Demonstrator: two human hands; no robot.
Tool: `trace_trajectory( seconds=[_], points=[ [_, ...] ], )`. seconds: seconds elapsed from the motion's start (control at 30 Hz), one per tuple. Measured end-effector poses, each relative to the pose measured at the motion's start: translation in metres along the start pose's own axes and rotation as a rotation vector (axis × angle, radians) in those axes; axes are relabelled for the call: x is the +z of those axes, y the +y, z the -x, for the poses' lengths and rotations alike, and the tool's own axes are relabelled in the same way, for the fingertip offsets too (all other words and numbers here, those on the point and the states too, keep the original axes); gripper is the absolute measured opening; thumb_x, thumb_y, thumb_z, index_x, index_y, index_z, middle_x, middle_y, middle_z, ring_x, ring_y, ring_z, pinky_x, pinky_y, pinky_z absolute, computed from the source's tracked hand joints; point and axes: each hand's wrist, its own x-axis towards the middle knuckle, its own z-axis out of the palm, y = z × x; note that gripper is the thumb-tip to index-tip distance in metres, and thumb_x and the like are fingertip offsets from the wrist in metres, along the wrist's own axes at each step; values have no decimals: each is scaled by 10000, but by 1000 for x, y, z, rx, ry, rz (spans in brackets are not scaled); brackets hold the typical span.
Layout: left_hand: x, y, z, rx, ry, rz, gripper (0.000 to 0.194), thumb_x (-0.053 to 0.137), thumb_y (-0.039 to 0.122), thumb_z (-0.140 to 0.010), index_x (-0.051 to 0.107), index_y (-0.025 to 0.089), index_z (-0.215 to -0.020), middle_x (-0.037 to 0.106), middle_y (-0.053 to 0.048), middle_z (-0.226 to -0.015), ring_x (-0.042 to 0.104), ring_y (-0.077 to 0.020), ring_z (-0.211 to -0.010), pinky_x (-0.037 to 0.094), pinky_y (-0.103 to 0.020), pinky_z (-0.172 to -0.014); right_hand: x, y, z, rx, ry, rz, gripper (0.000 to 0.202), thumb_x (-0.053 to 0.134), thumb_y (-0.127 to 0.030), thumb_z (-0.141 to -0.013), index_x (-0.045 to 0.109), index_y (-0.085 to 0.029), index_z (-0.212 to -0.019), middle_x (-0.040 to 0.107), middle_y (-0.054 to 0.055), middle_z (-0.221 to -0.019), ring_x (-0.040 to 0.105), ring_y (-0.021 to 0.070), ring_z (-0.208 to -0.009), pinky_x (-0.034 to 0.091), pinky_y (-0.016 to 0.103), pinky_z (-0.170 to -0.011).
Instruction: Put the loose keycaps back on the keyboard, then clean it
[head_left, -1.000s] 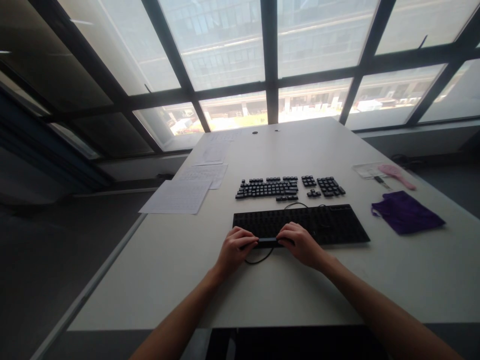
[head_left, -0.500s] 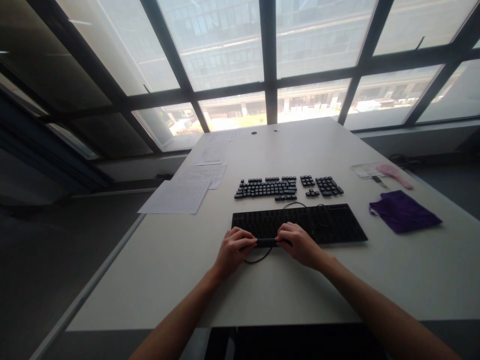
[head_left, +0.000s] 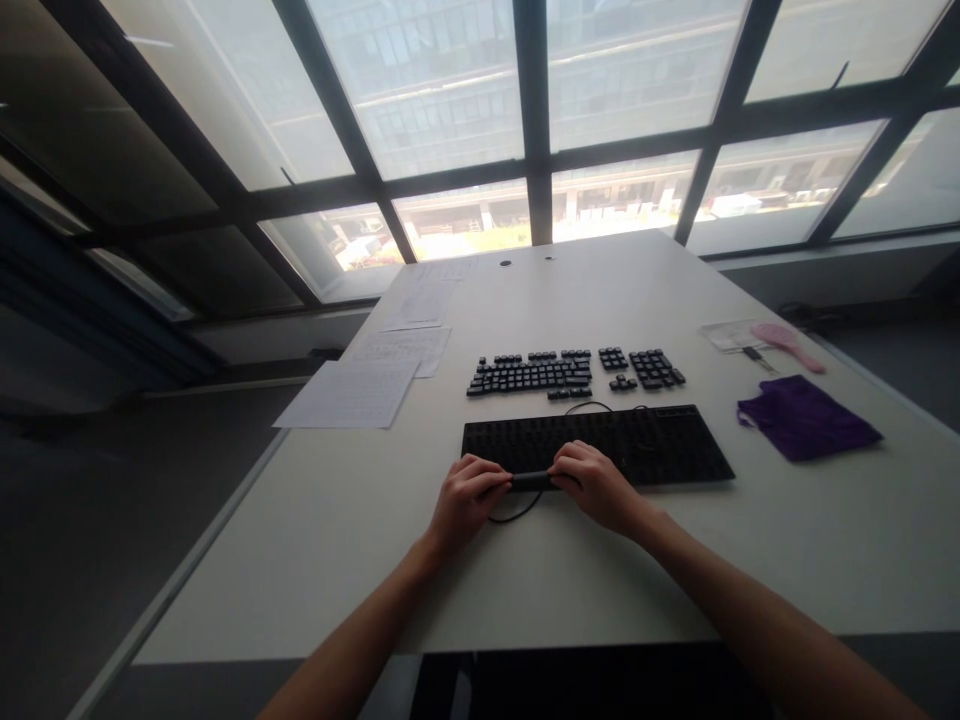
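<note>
Both hands pinch one dark bar-shaped key [head_left: 530,481], probably a spacebar, at the front edge of a black keyboard base [head_left: 637,447]. My left hand [head_left: 465,498] has its fingers closed on the bar's left end, and my right hand [head_left: 596,487] grips the right end. Loose black keycaps [head_left: 534,376] lie behind the base in keyboard order, with number-pad keycaps [head_left: 657,369] in a block at their right. A thin black cable shows below the bar and behind the base.
Paper sheets [head_left: 349,395] lie along the left side of the white table [head_left: 375,580]. On the right are a purple cloth pouch [head_left: 811,418], a pink brush [head_left: 787,345] and a small dark-handled tool [head_left: 759,360]. Large windows stand beyond the table.
The bar appears slightly turned, with more of its upper face showing. Both hands keep their grip on it, and the whole view has shifted a little.
</note>
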Motion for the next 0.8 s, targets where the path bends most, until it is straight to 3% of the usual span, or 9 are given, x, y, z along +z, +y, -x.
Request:
trace_trajectory(
  seconds=[0.33, 0.8],
  points=[
    [3, 2, -4, -122, 20, 87, 99, 698, 259, -914, 789, 229, -942, 752, -53, -875, 621, -201, -829, 552, -361, -752, 5, 6, 1, 46, 54, -69, 110, 634, -164, -946, 716, -211, -888, 678, 54, -886, 592, 208, -873, 494, 343, -790],
    [4, 1, -2, -49, 12, 31, 96, 708, 270, -909, 782, 234, -958, 749, -49, -921, 603, -198, -852, 543, -358, -788, 2, 3, 0, 17, 21, -73, 116, 626, -120, -939, 684, -194, -871, 659, 55, -908, 575, 205, -887, 481, 340, -803]
  ],
)
